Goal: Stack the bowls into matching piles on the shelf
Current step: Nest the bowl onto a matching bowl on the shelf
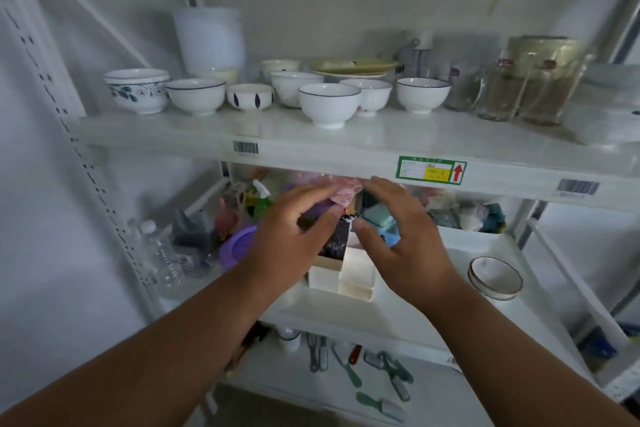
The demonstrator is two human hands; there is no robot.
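Several bowls stand on the upper shelf [346, 142]. A floral-patterned bowl stack [136, 90] is at the left. Blue-rimmed white bowls sit at left [195, 95], front middle [329, 104] and right [422, 94]. A small bowl with dark leaf marks [249, 96] and plain white bowls [294, 87] [369, 95] stand between them. Both hands hover in front of the middle shelf, below the bowls. My left hand [294, 236] and my right hand [398, 236] have loosely bent fingers and hold nothing.
Glass mugs [512, 94], a yellow plate [353, 66] and a white tub [209, 40] share the upper shelf. The middle shelf holds white boxes [346, 274], a purple lid [235, 246], a water bottle [159, 253] and brown-rimmed bowls [495, 277]. Utensils lie on the lowest shelf.
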